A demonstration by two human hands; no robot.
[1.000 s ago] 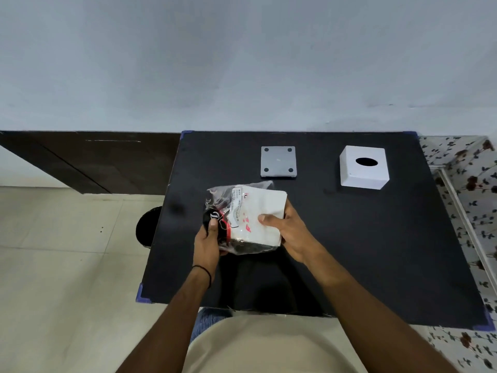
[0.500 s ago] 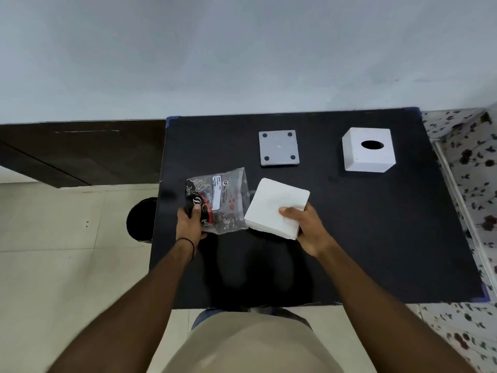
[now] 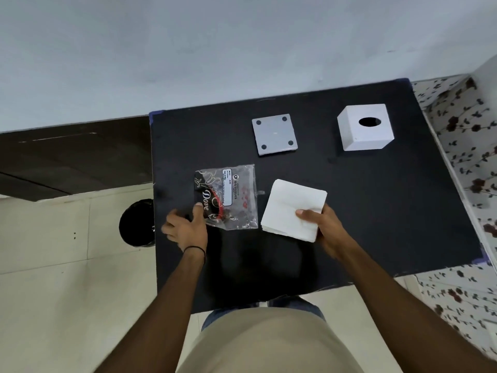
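A stack of white tissues (image 3: 290, 208) is held at its near right corner by my right hand (image 3: 324, 227), thumb on top, just above the black table (image 3: 376, 211). The clear plastic wrapper (image 3: 228, 196), printed with black, red and a white label, lies flat on the table left of the stack. My left hand (image 3: 187, 228) rests by the wrapper's near left corner with fingers spread, the thumb tip touching the plastic. A white tissue box cover (image 3: 364, 127) with an oval hole stands at the back right. A grey square base plate (image 3: 274, 134) lies at the back centre.
The table stands against a pale wall. A dark wooden board (image 3: 72, 154) runs along the wall at left. A black round bin (image 3: 138, 223) sits on the tiled floor beside the table's left edge. Flowered fabric (image 3: 462, 146) lies to the right.
The tissue stack came out of the wrapper and moved right in my right hand. My left hand laid the wrapper flat on the table and loosened its grip, fingers now spread.
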